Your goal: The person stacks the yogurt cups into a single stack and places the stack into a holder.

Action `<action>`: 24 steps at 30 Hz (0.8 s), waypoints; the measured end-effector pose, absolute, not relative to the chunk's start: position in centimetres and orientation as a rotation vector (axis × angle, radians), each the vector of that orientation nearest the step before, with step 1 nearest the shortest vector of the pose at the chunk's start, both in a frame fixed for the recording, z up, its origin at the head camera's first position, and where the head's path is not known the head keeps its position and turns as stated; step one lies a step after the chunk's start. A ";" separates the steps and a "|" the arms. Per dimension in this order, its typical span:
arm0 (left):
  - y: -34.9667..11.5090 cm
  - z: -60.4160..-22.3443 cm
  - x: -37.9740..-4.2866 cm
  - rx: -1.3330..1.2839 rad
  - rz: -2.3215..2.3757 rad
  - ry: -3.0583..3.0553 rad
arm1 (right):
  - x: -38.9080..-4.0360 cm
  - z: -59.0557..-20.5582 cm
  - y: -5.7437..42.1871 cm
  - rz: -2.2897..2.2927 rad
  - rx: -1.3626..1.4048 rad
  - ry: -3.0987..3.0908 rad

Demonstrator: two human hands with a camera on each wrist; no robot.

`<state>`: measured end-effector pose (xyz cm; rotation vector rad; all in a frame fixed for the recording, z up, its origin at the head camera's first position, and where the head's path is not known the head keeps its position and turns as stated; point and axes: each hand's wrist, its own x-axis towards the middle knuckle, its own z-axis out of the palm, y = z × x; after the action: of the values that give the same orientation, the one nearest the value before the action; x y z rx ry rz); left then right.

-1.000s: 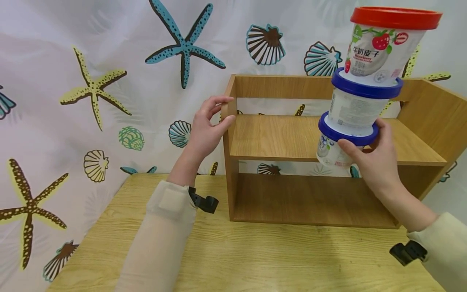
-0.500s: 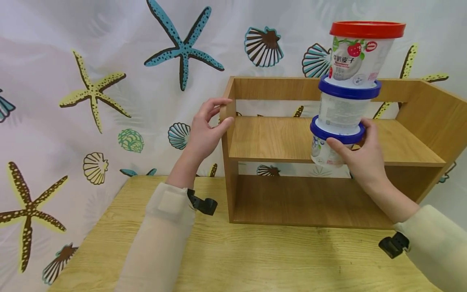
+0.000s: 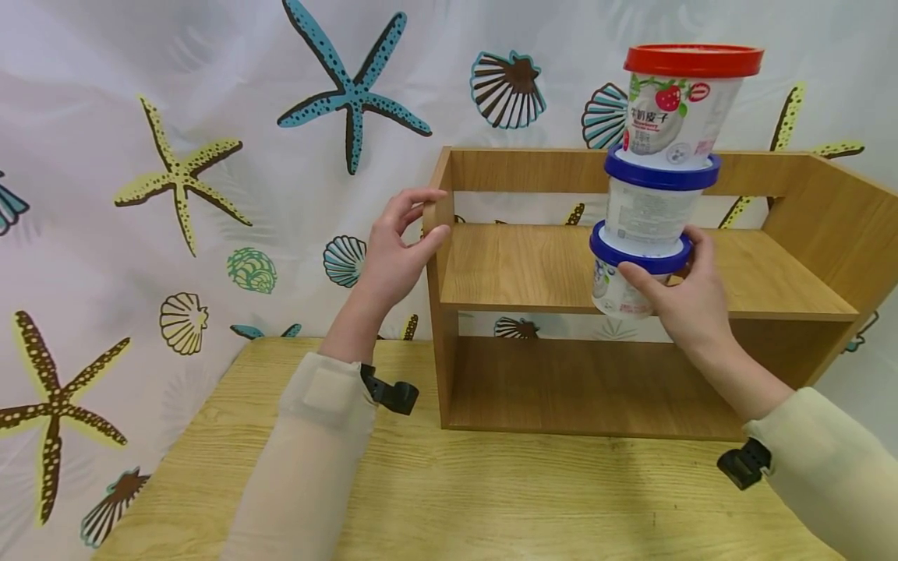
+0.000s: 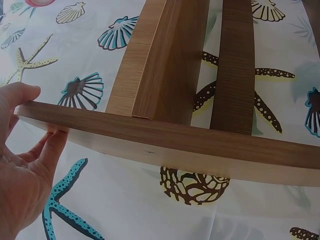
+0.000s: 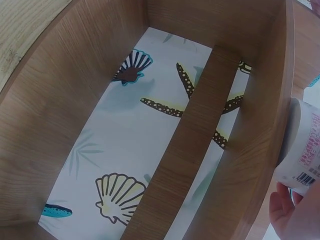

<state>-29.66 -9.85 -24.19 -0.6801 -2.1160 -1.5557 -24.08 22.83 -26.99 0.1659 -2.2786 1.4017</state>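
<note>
My right hand (image 3: 691,300) grips the lowest of three stacked plastic tubs, thumb in front and fingers behind. This bottom tub (image 3: 623,290) has a blue lid and overlaps the front edge of the middle board. On it stands another blue-lidded tub (image 3: 648,212). A red-lidded tub (image 3: 677,117) with strawberry print tops the stack, which leans slightly right. In the right wrist view, only the bottom tub's white side (image 5: 305,150) shows at the right edge. My left hand (image 3: 396,253) pinches the left side panel (image 4: 165,137) of a wooden shelf unit (image 3: 533,265) between thumb and fingers.
The two-level shelf unit stands on a wooden table (image 3: 491,499), with a rear rail (image 3: 533,170) across its upper level. Its right side panel (image 3: 831,218) rises beyond the tubs. Behind hangs a white cloth (image 3: 224,70) printed with starfish and shells.
My right hand has carried the tub stack leftward, and its top now sits lower in the head view. The left hand keeps its hold on the shelf panel.
</note>
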 end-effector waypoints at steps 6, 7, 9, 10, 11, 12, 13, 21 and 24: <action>-9.8 -24.2 -29.6 -0.664 -1.550 -2.125 | -24.7 -27.0 22.5 1.400 0.169 -2.269; -9.8 -24.2 -29.6 -0.663 -1.548 -2.126 | -24.8 -27.0 22.5 1.401 0.167 -2.269; -9.8 -24.2 -29.6 -0.665 -1.547 -2.125 | -25.0 -27.0 22.4 1.405 0.164 -2.266; -9.8 -24.2 -29.6 -0.667 -1.546 -2.124 | -25.1 -27.0 22.3 1.404 0.161 -2.264; -9.8 -24.3 -29.7 -0.669 -1.546 -2.123 | -25.2 -27.0 22.3 1.406 0.160 -2.262; -9.8 -24.3 -29.7 -0.673 -1.546 -2.120 | -25.3 -27.0 22.2 1.409 0.159 -2.259; -9.8 -24.3 -29.7 -0.677 -1.546 -2.116 | -25.4 -27.0 22.2 1.417 0.161 -2.256; -9.8 -24.3 -29.7 -0.693 -1.564 -2.103 | -26.5 -26.9 21.7 1.441 0.133 -2.268; -9.8 -24.2 -29.6 -0.695 -1.573 -2.100 | -26.9 -26.9 21.6 1.453 0.128 -2.269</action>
<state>-29.64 -9.85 -24.21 -0.6954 -2.1000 -1.5734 -26.94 21.57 -26.88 0.1283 -2.2690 1.4529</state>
